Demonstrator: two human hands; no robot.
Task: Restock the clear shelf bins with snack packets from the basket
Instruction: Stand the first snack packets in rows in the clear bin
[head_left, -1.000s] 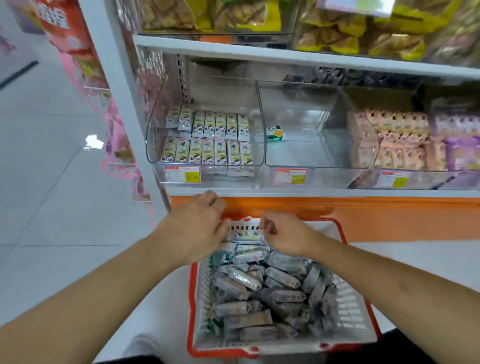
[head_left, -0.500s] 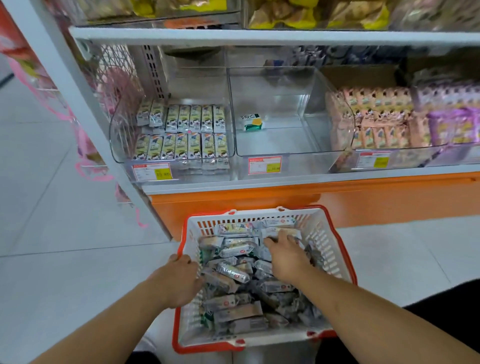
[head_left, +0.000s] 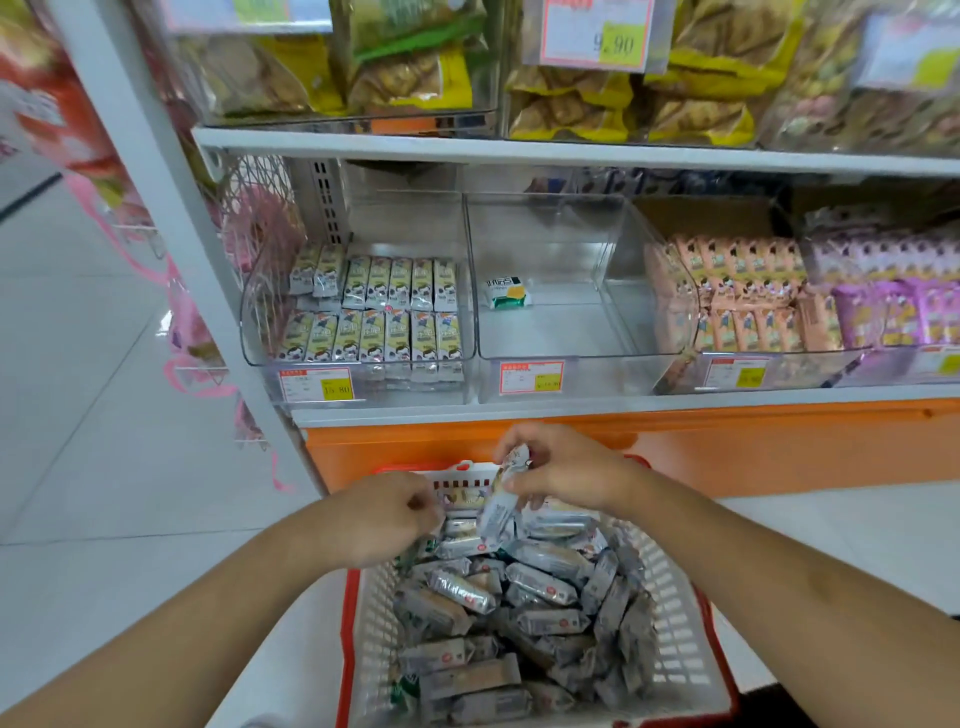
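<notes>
Crinkly foil packet pinched by right hand, white lattice basket

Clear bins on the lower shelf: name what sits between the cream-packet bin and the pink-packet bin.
In the head view, a nearly empty clear bin sits between the cream-packet bin and the pink-packet bin, holding one green-and-yellow packet.

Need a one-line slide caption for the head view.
Right hand lifts a snack packet from the basket; left hand reaches in below a near-empty clear bin.
</notes>
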